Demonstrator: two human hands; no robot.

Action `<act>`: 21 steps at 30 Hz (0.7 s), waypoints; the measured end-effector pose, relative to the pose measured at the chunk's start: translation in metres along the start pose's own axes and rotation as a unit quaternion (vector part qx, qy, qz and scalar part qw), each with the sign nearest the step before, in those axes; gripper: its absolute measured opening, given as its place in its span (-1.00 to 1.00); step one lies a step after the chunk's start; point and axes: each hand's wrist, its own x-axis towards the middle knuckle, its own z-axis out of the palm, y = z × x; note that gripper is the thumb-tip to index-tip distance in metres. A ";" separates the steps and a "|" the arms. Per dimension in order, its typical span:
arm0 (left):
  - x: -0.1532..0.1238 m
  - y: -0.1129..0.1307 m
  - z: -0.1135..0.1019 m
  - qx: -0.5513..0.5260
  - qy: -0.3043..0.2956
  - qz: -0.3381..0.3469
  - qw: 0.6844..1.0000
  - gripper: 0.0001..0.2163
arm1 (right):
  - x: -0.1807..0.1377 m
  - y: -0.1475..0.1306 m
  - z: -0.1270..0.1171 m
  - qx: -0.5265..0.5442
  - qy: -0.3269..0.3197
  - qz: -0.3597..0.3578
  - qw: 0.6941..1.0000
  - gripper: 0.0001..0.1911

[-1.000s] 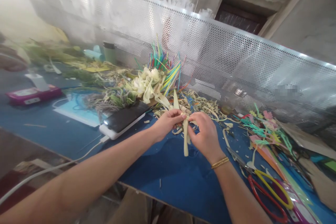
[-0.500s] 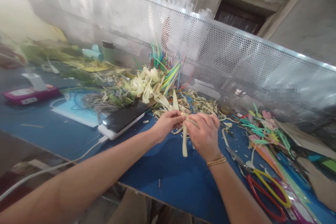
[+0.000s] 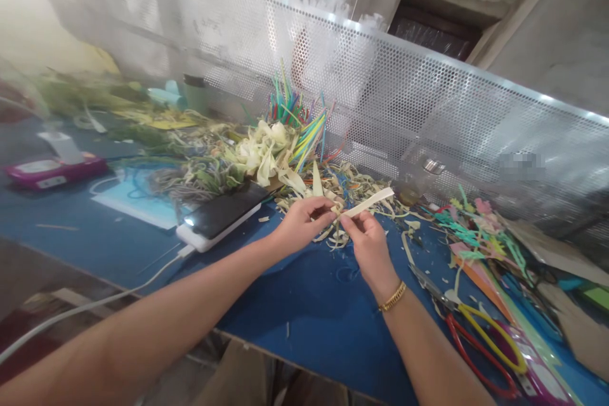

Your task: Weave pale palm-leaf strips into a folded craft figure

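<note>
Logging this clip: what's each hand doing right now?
Left hand: closed, pinching the pale leaf strip.
Right hand: closed, pinching the same strip.

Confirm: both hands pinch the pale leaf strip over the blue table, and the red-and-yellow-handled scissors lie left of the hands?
Not quite. The head view shows the scissors lying right of the hands, not left. The rest holds: the left hand and right hand both pinch the pale leaf strip over the blue table.

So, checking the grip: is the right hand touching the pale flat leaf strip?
Touching: the head view shows the right hand pinching the pale flat leaf strip at its fingertips.
</note>
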 end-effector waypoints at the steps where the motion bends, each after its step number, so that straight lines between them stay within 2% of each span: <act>1: 0.000 0.001 -0.001 0.022 -0.001 0.010 1.000 -0.81 | 0.000 0.001 0.000 0.020 -0.007 0.012 1.000 -0.77; 8: 0.000 0.002 -0.005 0.023 -0.034 0.030 0.999 -0.83 | 0.002 -0.003 0.000 0.098 -0.036 0.050 0.993 -0.77; 11: 0.001 -0.001 -0.002 -0.018 -0.036 0.013 0.999 -0.79 | 0.001 -0.005 0.002 0.117 -0.035 0.060 0.991 -0.76; 15: 0.001 0.000 0.003 -0.076 -0.007 -0.028 0.997 -0.78 | -0.001 -0.007 0.005 0.135 -0.014 0.076 0.988 -0.74; 21: 0.001 0.001 0.001 -0.230 -0.026 -0.098 0.968 -0.81 | 0.001 -0.012 0.005 0.232 -0.108 0.128 0.958 -0.73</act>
